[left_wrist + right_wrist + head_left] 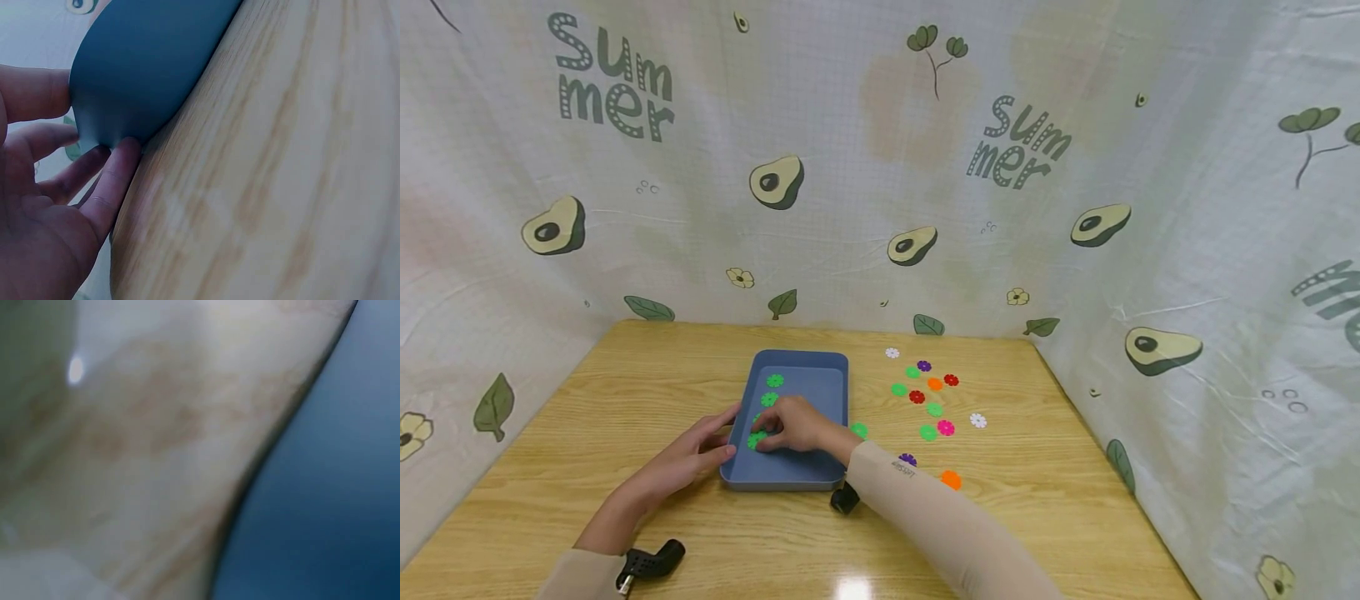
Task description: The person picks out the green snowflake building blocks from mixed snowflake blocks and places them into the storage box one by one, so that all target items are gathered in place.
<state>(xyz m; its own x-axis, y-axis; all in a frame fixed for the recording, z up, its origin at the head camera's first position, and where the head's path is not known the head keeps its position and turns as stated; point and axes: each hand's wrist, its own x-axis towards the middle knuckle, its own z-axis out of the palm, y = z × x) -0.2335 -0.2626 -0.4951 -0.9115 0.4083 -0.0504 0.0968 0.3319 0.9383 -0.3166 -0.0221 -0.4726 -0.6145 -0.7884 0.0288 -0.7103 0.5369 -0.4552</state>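
Observation:
A blue-grey tray (786, 479) lies on the table. Along its left side, inside, runs a column of green flower-shaped discs, with one green disc (775, 380) at the far end and another (769, 400) just nearer. My right hand (797, 423) reaches over the tray and pinches a green flower-shaped disc (756, 440) at the tray floor near the left wall. Another disc is partly covered by its fingers. My left hand (688, 454) rests against the tray's left wall; the left wrist view shows fingers (112, 178) touching the tray's outside. In the right wrist view only the tray (325, 487) and blurred table appear.
To the right of the tray, loose discs lie scattered on the wooden table (1037, 500): several green, plus white (977, 421), red (951, 380), pink (946, 427), purple (924, 366) and orange (951, 480). A patterned cloth (850, 292) hangs behind and at the sides.

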